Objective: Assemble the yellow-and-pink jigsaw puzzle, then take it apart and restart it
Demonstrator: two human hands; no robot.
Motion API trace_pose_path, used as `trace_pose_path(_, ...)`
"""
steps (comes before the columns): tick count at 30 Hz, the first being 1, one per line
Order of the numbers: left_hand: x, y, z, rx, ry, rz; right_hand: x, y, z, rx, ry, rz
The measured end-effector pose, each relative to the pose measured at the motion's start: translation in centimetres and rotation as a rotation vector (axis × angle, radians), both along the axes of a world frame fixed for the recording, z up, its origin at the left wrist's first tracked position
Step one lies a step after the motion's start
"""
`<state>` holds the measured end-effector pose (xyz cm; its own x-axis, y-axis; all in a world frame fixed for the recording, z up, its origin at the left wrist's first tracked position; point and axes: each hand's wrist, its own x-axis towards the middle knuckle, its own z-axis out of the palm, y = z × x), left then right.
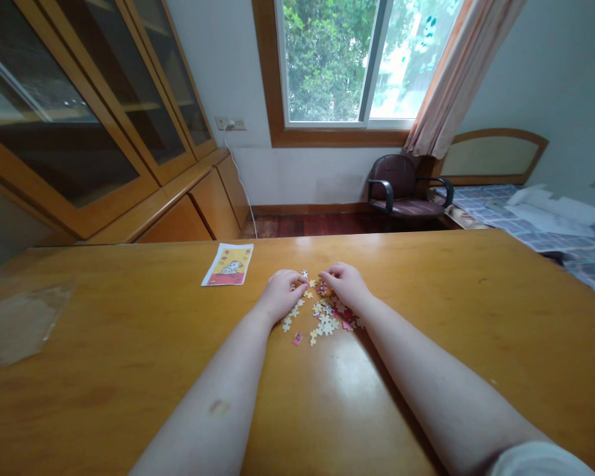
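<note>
Loose jigsaw puzzle pieces (326,324) lie in a small heap on the wooden table (178,357), some with their pale backs up, others pink or yellow. My left hand (281,293) rests at the heap's left edge, fingers curled and thumb closed towards the index finger; a puzzle piece (293,287) shows inside the curl. Across from it, my right hand (348,285) bends over the right side with its fingertips pinched. Whatever is between those tips is hidden. Just below them is a colourful piece (321,287). One pink piece (297,338) lies apart, nearer to me.
A printed picture card (228,265) lies beyond my left hand. At the table's left is a clear plastic bag (22,324). Past the far edge stand an armchair (401,188) and a bed (490,198); a glass-door cabinet (143,86) lines the left wall.
</note>
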<state>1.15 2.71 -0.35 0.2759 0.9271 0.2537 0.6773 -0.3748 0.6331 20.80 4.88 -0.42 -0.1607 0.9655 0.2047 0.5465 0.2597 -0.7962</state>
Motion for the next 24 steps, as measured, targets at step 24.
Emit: trace_pose_path(24, 0.5, -0.7, -0.8, -0.346, -0.599, -0.113, 0.2, 0.7, 0.7, -0.511, 0.693, -0.084)
